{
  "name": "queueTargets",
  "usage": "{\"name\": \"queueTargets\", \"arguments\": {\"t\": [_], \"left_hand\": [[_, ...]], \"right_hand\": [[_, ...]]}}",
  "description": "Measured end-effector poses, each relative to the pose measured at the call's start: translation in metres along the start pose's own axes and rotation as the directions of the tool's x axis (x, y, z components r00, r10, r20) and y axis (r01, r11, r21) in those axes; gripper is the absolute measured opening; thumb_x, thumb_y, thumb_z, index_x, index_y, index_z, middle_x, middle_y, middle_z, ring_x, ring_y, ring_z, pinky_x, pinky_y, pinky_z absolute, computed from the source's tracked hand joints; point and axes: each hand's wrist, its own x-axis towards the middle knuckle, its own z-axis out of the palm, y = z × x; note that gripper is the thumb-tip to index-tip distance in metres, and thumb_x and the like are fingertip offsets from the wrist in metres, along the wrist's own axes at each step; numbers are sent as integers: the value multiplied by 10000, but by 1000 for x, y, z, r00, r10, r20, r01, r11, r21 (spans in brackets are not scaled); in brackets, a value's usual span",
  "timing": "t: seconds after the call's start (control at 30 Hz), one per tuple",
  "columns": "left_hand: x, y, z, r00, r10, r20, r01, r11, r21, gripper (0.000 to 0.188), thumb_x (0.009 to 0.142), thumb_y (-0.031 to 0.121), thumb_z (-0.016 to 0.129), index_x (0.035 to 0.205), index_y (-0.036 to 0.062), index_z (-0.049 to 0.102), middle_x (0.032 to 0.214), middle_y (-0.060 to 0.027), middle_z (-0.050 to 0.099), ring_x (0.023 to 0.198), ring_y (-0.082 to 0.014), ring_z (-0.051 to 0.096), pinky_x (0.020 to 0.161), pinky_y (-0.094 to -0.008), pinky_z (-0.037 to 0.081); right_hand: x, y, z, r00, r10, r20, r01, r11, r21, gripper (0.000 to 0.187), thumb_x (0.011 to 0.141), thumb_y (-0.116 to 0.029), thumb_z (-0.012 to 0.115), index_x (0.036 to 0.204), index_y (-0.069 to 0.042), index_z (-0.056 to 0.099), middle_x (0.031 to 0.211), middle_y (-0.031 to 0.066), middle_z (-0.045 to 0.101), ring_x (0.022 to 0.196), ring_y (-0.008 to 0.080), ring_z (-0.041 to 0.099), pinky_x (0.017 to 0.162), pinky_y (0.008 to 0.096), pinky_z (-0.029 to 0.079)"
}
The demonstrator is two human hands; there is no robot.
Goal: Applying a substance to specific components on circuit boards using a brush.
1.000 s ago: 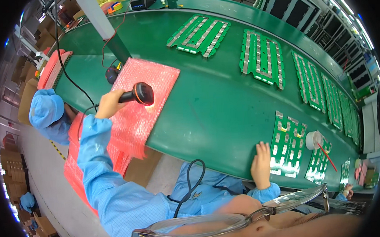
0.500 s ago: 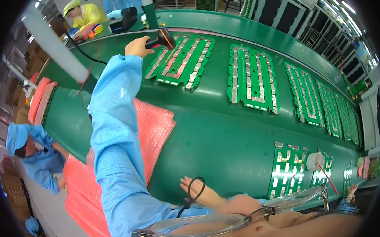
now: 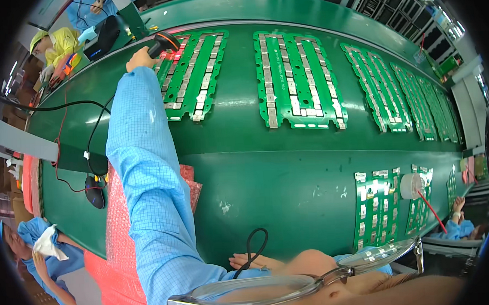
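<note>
My left hand (image 3: 141,60), at the end of a blue checked sleeve, is closed around the handle of a black handheld barcode scanner (image 3: 164,42) with an orange stripe. The scanner's head is at the left edge of a green circuit board (image 3: 191,78) with rows of silver pads, and red light falls on the board's upper left part. My right hand (image 3: 254,261) is low in the view by the near table edge, fingers stretched out to the left and nothing seen in them. A black cable loop (image 3: 257,233) passes in front of it.
More boards (image 3: 301,79) lie in a row to the right. Smaller boards (image 3: 377,206) and a round clear container (image 3: 411,186) with a red stick are near right. Pink bubble wrap (image 3: 120,234) and a black mouse (image 3: 94,193) are at left. Co-workers (image 3: 44,259) stand around.
The view has turned, so the boards appear farther left. The scanner's red light now falls higher on the board, closer to the scanner. At left, a co-worker now holds a white cloth.
</note>
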Motion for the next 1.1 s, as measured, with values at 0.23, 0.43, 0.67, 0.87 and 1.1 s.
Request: {"name": "queueTargets", "arguments": {"t": [0.23,0.43,0.67,0.87,1.1], "left_hand": [[-24,45,-26,998,48,-43,-48,999,-2,493,681,396,747,1110,201,602,1056,-64,651,971,-267,623,800,-408,492],[-62,169,-46,877,470,-99,-480,850,-216,526,700,373,728,1168,173,593,1034,-104,654,964,-277,623,813,-400,482],[-92,260,-37,821,570,-29,-568,811,-140,495,695,375,738,1134,193,600,1032,-75,652,987,-272,610,807,-415,490],[-91,257,-33,834,547,77,-541,837,-80,495,670,336,771,1115,190,611,1012,-71,657,969,-265,616,793,-404,498],[-84,252,-18,846,519,121,-508,854,-111,537,660,300,772,1150,163,600,996,-103,656,947,-275,622,799,-394,482]], "right_hand": [[-14,-4,-6,1000,26,5,-26,999,35,539,925,-255,407,1393,-16,289,1448,128,298,1339,264,295,1093,372,274],[-29,-7,-11,997,70,13,-71,987,147,529,947,-267,369,1404,-21,268,1461,119,278,1349,252,279,1100,367,259],[-39,-4,-16,999,14,-38,-11,997,71,522,962,-265,325,1418,-26,237,1478,110,245,1363,240,249,1113,361,222],[-47,-2,-18,998,-2,-63,9,995,99,516,975,-264,288,1430,-31,212,1492,102,217,1374,229,223,1124,356,189],[-54,-5,-24,996,3,-85,25,947,320,506,995,-277,249,1435,-32,206,1504,94,192,1383,217,202,1131,351,160]]}}
